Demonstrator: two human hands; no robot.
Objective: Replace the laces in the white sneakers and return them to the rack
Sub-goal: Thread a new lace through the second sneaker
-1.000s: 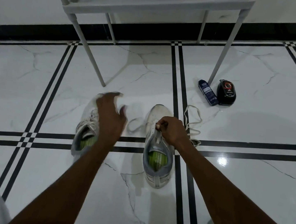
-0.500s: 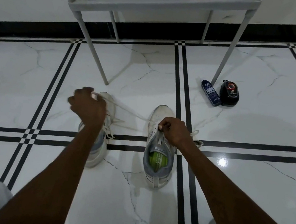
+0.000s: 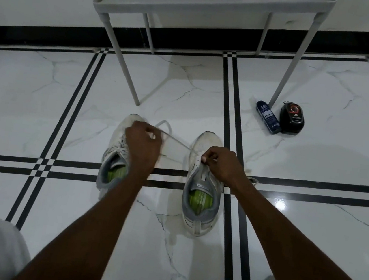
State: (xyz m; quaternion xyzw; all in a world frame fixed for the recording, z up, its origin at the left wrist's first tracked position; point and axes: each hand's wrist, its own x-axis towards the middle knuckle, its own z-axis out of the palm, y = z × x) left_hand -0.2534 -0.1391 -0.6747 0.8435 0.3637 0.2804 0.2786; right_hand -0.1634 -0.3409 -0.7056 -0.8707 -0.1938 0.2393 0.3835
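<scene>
Two white sneakers with green insoles stand side by side on the tiled floor, toes pointing away from me. Over the left sneaker point(image 3: 116, 149) my left hand point(image 3: 142, 143) grips a white lace point(image 3: 178, 142) that runs taut to the right sneaker point(image 3: 202, 194). At that shoe's eyelets my right hand point(image 3: 219, 162) pinches the lace's other part. A loop of lace lies on the floor beyond my left hand. The grey rack point(image 3: 196, 7) stands just behind the shoes.
A blue bottle point(image 3: 268, 116) lies beside a black and red polish container point(image 3: 291, 118) at the rack's front right leg point(image 3: 288, 76). The rack's front left leg point(image 3: 127, 71) meets the floor just beyond the left sneaker. My knees show at the bottom corners.
My left hand has taken hold of the lace, pulled it out to the left, then come back toward the shoes with it. My right hand stays at the right sneaker's eyelets.
</scene>
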